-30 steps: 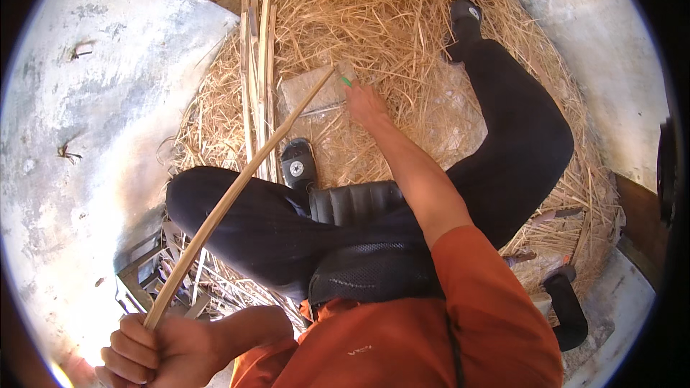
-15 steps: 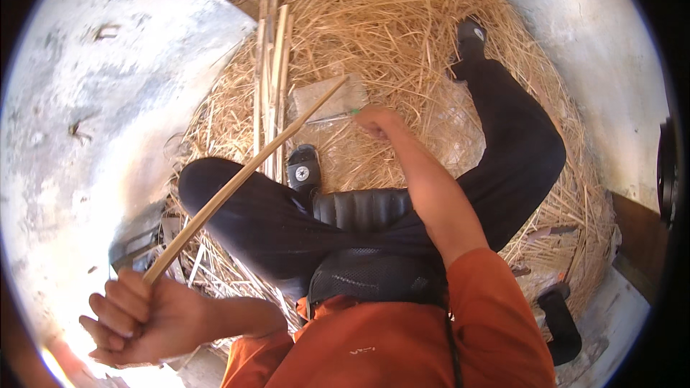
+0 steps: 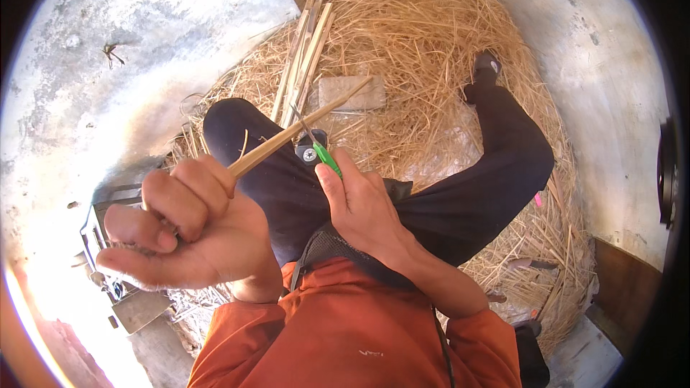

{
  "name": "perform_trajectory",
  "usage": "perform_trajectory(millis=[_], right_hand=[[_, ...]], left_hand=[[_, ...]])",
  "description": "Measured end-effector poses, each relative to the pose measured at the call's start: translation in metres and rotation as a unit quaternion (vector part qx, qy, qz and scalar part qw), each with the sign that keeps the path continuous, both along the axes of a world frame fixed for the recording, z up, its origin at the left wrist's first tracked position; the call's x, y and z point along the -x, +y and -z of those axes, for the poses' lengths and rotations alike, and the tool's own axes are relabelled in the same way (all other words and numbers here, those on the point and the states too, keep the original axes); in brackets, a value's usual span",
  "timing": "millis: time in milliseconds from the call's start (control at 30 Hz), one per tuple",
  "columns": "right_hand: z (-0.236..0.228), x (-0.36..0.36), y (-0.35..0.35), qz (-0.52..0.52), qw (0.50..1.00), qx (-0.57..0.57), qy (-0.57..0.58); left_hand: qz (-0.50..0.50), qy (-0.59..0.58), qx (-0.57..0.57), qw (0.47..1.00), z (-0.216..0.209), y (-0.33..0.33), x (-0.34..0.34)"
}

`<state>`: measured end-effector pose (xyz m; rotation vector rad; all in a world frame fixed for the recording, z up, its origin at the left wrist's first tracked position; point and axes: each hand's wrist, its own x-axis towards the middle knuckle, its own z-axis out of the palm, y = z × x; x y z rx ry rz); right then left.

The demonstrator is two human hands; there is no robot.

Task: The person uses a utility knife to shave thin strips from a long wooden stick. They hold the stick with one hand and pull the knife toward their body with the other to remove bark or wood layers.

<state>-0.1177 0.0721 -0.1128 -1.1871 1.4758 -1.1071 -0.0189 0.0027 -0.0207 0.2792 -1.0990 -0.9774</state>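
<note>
My left hand is raised at the left, its fingers wrapped round the lower end of a long bamboo strip. The strip slants up and away to the right, narrowing toward its far tip. In my right hand is a small knife with a green handle, the thumb lying along it. Its thin blade crosses the strip around the middle and seems to touch it. A thin curled shaving stands up from the strip close to my left hand.
Several split strips lie on the straw ahead, beside a flat grey block. My bent legs flank the work, a slipper between them. Whitish walls rise on both sides. A metal-framed thing stands at the left.
My right hand has come back toward me, bringing the knife blade onto the strip. My left hand has moved up and right with the strip, and the head view has shifted.
</note>
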Motion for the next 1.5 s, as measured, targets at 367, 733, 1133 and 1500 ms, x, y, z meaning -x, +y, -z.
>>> perform_trajectory(millis=[367,733,1133,1500], right_hand=[[0.022,-0.019,-0.012,0.069,0.972,0.079,0.209],[0.063,0.05,-0.003,0.108,0.972,-0.118,0.173],[0.002,0.0,0.006,0.018,0.992,0.057,0.115],[0.141,0.038,-0.015,0.081,0.9,0.058,0.425]], left_hand=[[-0.14,0.001,-0.036,0.989,-0.001,-0.002,-0.009],[-0.056,-0.014,0.023,0.998,0.003,-0.002,0.009],[0.213,-0.068,0.071,0.972,-0.003,-0.014,-0.023],[0.207,-0.065,0.067,0.974,-0.006,-0.005,-0.014]])
